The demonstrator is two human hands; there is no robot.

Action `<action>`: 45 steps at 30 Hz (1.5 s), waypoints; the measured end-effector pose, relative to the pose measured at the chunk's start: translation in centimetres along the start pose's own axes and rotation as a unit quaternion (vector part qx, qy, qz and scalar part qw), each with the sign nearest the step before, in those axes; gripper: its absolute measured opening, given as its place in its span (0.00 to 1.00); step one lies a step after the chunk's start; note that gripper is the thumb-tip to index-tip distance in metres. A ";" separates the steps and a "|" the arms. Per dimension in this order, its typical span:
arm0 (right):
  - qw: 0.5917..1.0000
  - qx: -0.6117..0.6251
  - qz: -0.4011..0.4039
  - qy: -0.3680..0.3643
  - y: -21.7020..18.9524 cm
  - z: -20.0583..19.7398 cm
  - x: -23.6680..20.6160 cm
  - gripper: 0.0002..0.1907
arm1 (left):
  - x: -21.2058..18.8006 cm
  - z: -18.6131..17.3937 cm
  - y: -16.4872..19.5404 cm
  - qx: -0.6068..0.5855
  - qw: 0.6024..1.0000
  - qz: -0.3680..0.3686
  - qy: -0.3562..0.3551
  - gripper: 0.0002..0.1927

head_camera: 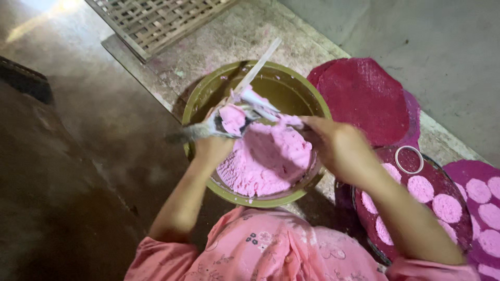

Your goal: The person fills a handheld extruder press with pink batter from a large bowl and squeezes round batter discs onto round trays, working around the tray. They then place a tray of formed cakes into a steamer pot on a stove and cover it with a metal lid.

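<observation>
1. Head view, looking straight down: we see a round olive-green bowl point(208, 96) on the concrete floor point(442, 47), partly filled with pink batter point(265, 158).
2. The left hand point(211, 145) sits over the bowl's left rim, its fingers closed around the handle of a metal ladle point(229, 120) that is tilted and loaded with pink batter. The handle end pokes out past the fingers, beyond the rim.
3. The right hand point(338, 148) is over the right side of the bowl, its fingers closed on a flat pale spatula point(258, 70). The blade runs from those fingers across the ladle, and its far end sticks up beyond the bowl's back rim.
4. The two hands are near each other, and the tools cross between them above the batter.
5. Just right of the right fingers lies a dark red round cloth point(364, 96). Below it is a round tray point(442, 182) carrying pink discs point(447, 207) and a white ring point(409, 160).
6. Farther right, another purple sheet point(469, 171) holds more discs.
7. Well beyond the fingers, at the top, a woven bamboo mat point(156, 21) rests on the floor.
</observation>
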State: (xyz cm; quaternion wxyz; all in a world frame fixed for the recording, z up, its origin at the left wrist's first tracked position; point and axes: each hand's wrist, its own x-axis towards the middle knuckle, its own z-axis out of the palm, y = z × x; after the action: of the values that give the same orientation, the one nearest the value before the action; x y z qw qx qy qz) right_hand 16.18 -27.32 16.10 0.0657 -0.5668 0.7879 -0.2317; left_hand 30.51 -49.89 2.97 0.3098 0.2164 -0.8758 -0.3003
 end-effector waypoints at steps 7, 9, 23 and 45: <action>0.978 0.169 0.124 -0.007 2.0 12.0 -2.1 0.25 | 0.5 2.3 -0.7 0.069 0.996 0.003 0.050 0.34; 0.964 0.214 0.143 -0.062 3.2 11.9 -3.4 0.25 | 0.9 1.6 -1.6 0.023 0.998 0.016 0.057 0.39; 0.984 0.170 0.022 -0.041 3.6 9.3 -2.4 0.22 | 1.1 0.0 -1.6 0.139 0.979 0.103 0.106 0.36; 0.928 -0.333 -0.069 -0.152 -5.2 -2.1 1.0 0.11 | -1.8 -1.5 -1.6 0.004 0.990 0.126 -0.069 0.27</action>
State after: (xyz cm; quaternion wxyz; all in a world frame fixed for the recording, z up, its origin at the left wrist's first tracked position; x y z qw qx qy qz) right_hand 19.54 -28.90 20.42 -0.0245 -0.6375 0.7592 0.1288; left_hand 33.11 -50.60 2.11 0.2828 0.0842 -0.9166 -0.2697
